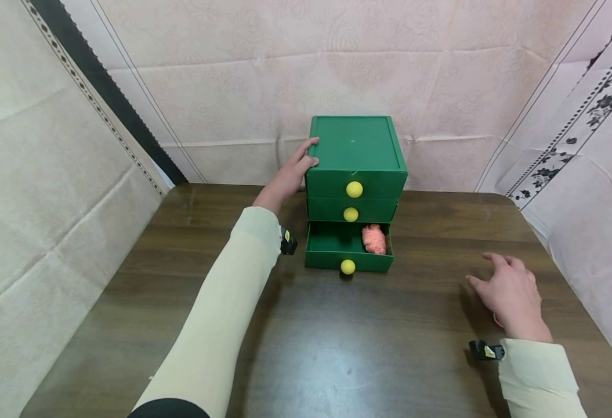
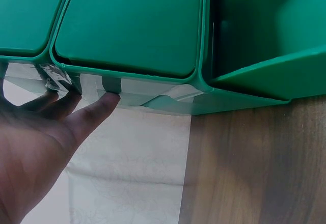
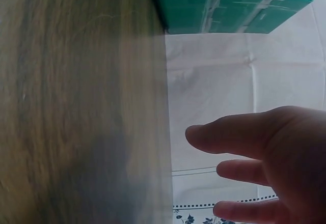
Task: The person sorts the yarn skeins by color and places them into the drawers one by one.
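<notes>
A green three-drawer cabinet (image 1: 358,142) with yellow round knobs stands at the back of the table. Its bottom drawer (image 1: 326,260) is pulled out, and a pink bundle of yarn (image 1: 374,238) lies inside at the right. My left hand (image 1: 288,177) touches the cabinet's left side near the top, fingers extended. In the left wrist view its fingertips (image 2: 109,99) press the taped side wall beside the closed drawers. Over the right part of the table, my right hand (image 1: 511,293) hovers apart from the cabinet. The right wrist view shows its fingers spread and holding nothing.
The dark wooden table (image 1: 306,342) reaches back to a pale patterned cloth (image 1: 295,75) hanging behind it. More cloth with a dark floral border (image 1: 561,154) hangs at the right. Clear tape (image 3: 209,12) runs along the cabinet's side.
</notes>
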Demonstrator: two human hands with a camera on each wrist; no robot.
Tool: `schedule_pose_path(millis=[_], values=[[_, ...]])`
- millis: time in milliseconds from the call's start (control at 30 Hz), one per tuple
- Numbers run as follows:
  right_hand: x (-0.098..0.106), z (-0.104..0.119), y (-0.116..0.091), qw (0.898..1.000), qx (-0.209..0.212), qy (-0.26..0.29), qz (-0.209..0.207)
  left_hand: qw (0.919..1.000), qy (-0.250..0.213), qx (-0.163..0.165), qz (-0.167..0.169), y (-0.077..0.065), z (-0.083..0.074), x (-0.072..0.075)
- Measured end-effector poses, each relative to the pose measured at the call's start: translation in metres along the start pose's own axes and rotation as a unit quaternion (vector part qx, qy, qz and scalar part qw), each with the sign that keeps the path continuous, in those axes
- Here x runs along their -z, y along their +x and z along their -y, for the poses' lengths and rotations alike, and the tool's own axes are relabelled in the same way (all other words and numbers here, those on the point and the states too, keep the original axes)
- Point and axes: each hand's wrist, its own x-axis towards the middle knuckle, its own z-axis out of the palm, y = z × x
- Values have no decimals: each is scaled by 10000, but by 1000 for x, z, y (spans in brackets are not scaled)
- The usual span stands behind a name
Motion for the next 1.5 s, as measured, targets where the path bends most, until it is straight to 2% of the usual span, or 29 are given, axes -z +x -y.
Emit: schedule_pose_path(millis=[267, 600, 800, 1000, 1267, 1500], values=[[5, -5, -1, 9993, -310, -19, 222, 10000, 15, 3, -18, 0, -1, 0], [10, -25, 1, 9968, 6, -152, 785, 10000, 88, 17, -18, -1, -1, 0], [13, -27, 2, 9930, -54, -149, 1171, 10000, 14, 23, -23, -1, -1, 1], [13, -24, 5, 9931, -71, -145, 1160, 10000, -7, 5, -23, -1, -1, 0], [10, -22, 5, 9885, -214, -312, 1465, 10000, 5, 11, -43, -2, -1, -1], [5, -21, 3, 9904, -59, -375, 1326, 10000, 4, -15, -47, -1, 0, -1]])
